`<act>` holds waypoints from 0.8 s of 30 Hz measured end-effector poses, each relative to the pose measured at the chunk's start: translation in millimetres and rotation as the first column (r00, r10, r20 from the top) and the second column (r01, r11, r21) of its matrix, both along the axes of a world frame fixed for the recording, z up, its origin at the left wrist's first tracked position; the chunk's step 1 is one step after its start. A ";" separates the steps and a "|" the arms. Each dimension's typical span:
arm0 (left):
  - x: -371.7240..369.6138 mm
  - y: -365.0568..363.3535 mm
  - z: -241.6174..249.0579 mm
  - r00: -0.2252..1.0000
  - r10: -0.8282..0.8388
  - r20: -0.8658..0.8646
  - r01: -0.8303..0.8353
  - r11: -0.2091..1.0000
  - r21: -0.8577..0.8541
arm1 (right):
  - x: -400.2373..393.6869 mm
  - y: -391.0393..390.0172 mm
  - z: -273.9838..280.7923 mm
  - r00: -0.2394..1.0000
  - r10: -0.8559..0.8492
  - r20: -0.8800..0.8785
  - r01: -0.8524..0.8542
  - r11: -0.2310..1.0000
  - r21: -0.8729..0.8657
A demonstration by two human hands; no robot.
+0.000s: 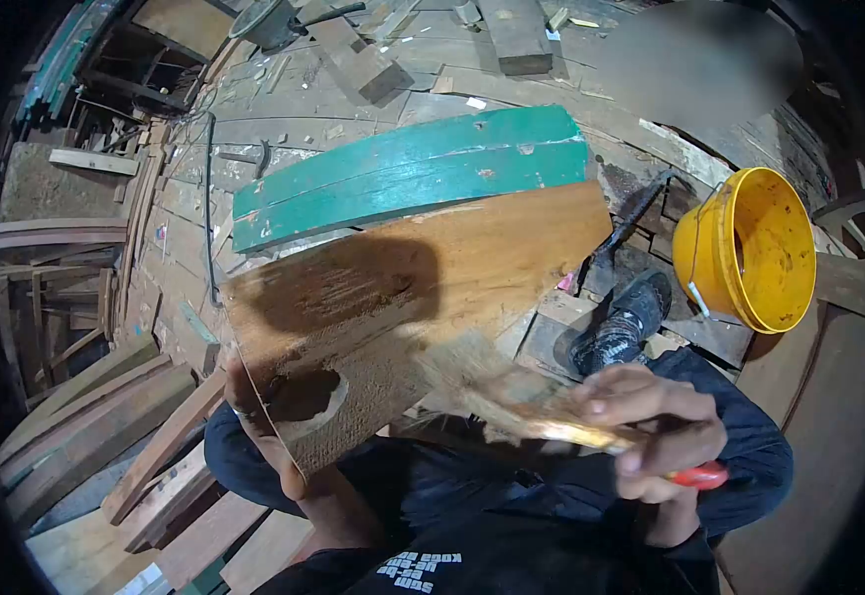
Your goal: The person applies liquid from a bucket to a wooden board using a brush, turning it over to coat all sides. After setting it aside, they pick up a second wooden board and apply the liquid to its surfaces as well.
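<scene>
A brown wooden board (pixel 512 238) slants across my lap, its surface dusty near the lower left and darkened by a shadow. My left hand (pixel 269 441) grips the board's left edge, with some fingers hidden behind it. In my right hand (pixel 659 426) is a paintbrush (pixel 537 426) with a red handle end, fingers closed around it. The blurred bristles overlap the board's lower edge in this view. Just beyond the board lies a green-painted curved plank (pixel 413 178).
A yellow bucket (pixel 700 243) stands at the right, near a dark shoe (pixel 631 317). Curved wooden pieces (pixel 105 436) are stacked at the left. Wood blocks (pixel 517 40) and a pot (pixel 264 25) sit at the back; a thin dark rod (pixel 209 208) lies left of the green plank.
</scene>
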State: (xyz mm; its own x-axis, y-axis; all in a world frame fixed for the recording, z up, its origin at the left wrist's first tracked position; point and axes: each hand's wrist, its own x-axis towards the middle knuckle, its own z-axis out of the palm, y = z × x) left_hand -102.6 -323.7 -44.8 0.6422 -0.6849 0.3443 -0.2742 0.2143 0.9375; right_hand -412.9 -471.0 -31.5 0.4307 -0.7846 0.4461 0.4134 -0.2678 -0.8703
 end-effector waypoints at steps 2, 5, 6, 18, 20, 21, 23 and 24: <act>0.1 -1.4 0.4 1.000 -0.006 0.001 0.006 1.000 0.004 | -4.0 7.1 -1.1 0.988 -0.078 0.131 0.045 0.969 0.242; 0.7 -4.8 1.7 1.000 -0.014 -0.005 0.014 1.000 0.007 | -1.8 2.3 -26.5 0.928 -0.327 -0.176 0.366 0.725 0.584; 1.4 -6.0 2.3 1.000 -0.016 -0.005 0.016 1.000 0.005 | -4.0 -7.6 -49.1 0.941 -0.319 -0.114 0.313 0.690 0.652; -0.5 -17.1 3.6 0.999 -0.044 -0.005 0.044 0.997 0.057 | 27.6 -31.0 -20.8 0.689 -0.545 -0.477 0.468 0.838 -0.281; 1.2 -20.5 5.1 0.998 -0.059 -0.009 0.059 0.995 0.079 | 42.2 -37.4 13.2 0.789 -0.505 -0.350 0.430 0.861 -0.273; 0.5 -19.7 5.6 0.998 -0.065 -0.008 0.065 0.994 0.091 | 46.1 -42.8 26.6 0.820 -0.497 -0.284 0.429 0.862 -0.271; -6.5 -25.3 7.1 0.995 -0.096 -0.014 0.097 0.990 0.104 | 54.9 -50.4 52.2 0.898 -0.375 -0.230 0.374 0.926 -0.050; -8.6 -26.6 8.5 0.993 -0.115 -0.016 0.116 0.987 0.109 | 59.5 -55.7 64.7 0.965 -0.231 -0.121 0.250 0.951 0.181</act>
State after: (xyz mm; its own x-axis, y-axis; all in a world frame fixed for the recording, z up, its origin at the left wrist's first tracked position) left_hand -111.2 -350.4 -36.3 0.5595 -0.7878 0.2574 -0.2445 0.1399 0.9595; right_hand -353.4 -526.7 33.2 0.2521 -0.9372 0.2409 0.2685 -0.1715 -0.9479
